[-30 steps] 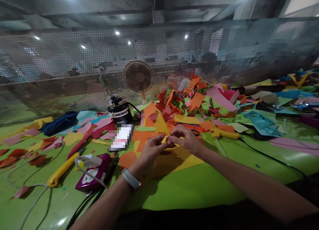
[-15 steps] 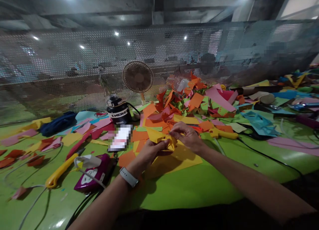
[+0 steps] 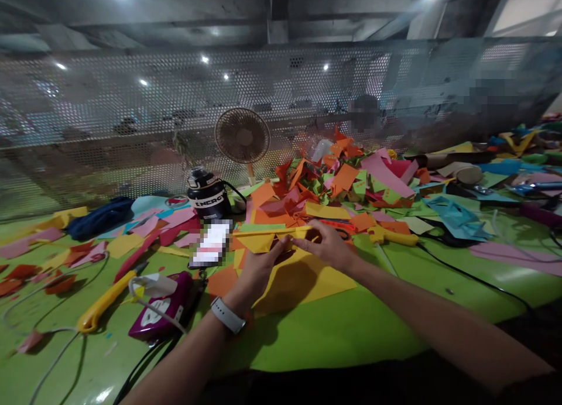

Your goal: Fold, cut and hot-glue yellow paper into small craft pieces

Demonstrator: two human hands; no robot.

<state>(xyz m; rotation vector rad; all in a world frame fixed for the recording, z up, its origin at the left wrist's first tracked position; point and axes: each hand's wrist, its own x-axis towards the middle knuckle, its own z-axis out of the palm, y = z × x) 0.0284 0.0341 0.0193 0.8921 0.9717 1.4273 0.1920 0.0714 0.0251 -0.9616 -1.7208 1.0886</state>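
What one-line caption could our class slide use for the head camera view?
Left hand and right hand hold folded yellow paper over a green table strewn with coloured paper.

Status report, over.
Left hand and right hand both gripping yellow paper. Purple power strip left of the hands, not in the way.

a black bottle [image 3: 211, 195] stands before a perforated screen [image 3: 132, 112]. behind it, to the right, is a round fan [image 3: 242, 136]; left of it, a dark blue cloth [image 3: 100, 218]; just in front, a pixelated phone [image 3: 211, 243].
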